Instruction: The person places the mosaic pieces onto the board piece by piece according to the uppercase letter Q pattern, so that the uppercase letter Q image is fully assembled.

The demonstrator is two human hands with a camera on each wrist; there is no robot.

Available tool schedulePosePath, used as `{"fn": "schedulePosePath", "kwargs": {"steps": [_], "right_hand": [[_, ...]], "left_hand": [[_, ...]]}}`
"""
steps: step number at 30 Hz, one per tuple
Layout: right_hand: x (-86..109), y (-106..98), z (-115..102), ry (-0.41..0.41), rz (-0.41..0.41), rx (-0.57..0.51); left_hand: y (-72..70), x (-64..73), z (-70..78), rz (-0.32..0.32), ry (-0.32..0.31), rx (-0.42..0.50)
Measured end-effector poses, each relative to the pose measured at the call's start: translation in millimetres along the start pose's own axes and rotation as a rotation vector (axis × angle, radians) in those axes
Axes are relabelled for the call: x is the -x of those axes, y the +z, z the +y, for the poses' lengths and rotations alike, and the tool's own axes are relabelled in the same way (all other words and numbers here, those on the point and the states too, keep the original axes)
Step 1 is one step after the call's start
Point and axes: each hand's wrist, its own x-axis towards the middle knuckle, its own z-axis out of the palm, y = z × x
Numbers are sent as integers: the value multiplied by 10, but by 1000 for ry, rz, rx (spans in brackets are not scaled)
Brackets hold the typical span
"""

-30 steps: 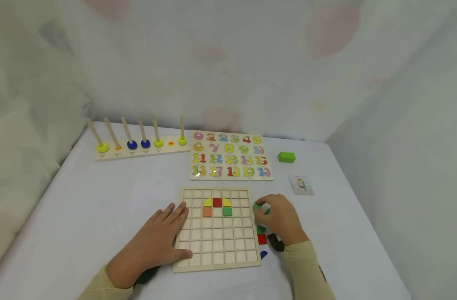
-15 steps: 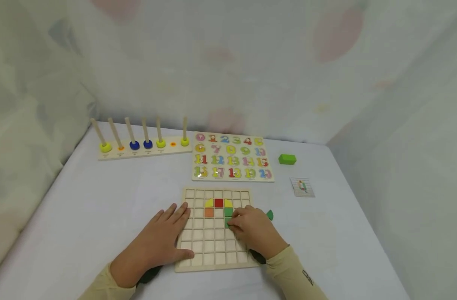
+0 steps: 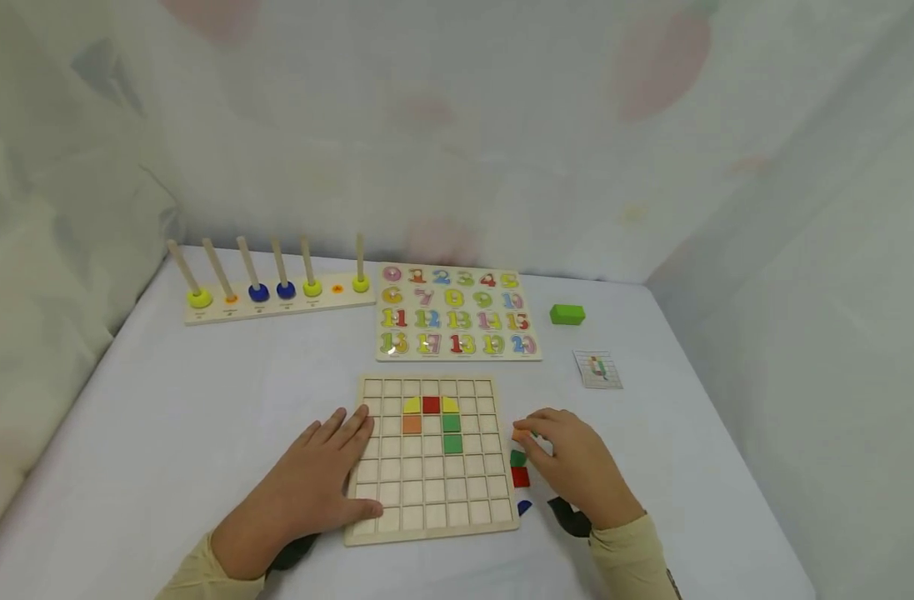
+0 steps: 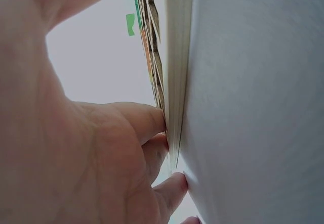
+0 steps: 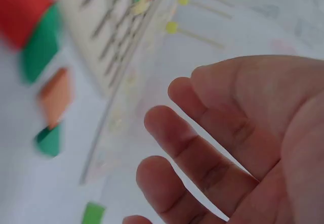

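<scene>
My left hand (image 3: 314, 479) lies spread along the left edge of a wooden grid board (image 3: 434, 492), thumb and fingertips resting on its frame. In the left wrist view the fingers (image 4: 144, 120) touch the board's side. On the grid sit two yellow quarter-rounds, a red square (image 3: 431, 405), an orange square (image 3: 412, 424) and two green squares (image 3: 452, 444). Right of the board, my right hand (image 3: 576, 458) hovers over a loose orange tile (image 5: 54, 96). Its fingers are relaxed and hold nothing in the right wrist view. A green curved piece (image 5: 49, 142) lies beside that tile.
Along the board's right side lie a green tile (image 3: 518, 458), a red tile (image 3: 520, 477) and a blue piece (image 3: 525, 507). Behind stand a number puzzle (image 3: 460, 310), a peg counter (image 3: 277, 304), a green block (image 3: 567, 314) and a pattern card (image 3: 598, 369).
My right hand carried a green square from beside the board onto the grid, below the other green one, let it go, and moved back right to the loose tiles. My left hand stayed put.
</scene>
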Motion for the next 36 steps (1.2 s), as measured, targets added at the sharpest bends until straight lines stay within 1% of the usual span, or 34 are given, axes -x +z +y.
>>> {"fn": "schedulePosePath", "kwargs": {"steps": [2,4,10,12,17,21,25,28,30,31,33,35,36], "right_hand": [[34,28,68,13,-3,4],[46,76,118,6,-9,30],[-31,233,172,-59,-53,189],[-64,257,160,-78,-51,221],[-142,284,102,-94,-38,231],[-194,288,58,-83,-72,240],[-227,273,40,-72,-82,262],[-230,249,33,-61,-72,275],[-220,207,-3,-62,-40,282],[-216,181,-36,-72,-16,284],[-216,120,-144,-122,35,268],[-239,83,-302,-207,74,235],[-260,82,-393,-254,80,217]], "left_hand": [[-11,17,-5,1,-2,3],[-23,33,-11,4,-4,9],[-28,55,-35,16,-2,23],[-15,55,-48,11,-3,23],[-4,60,-54,4,-3,35],[-23,73,-30,-9,0,60],[-31,69,-21,-15,0,67],[-44,69,-11,-19,3,76],[-54,68,1,-25,3,81],[-56,66,5,-25,3,81],[-63,62,14,-27,2,83],[-57,51,13,-27,-3,73],[-52,46,11,-28,-7,64]]}}
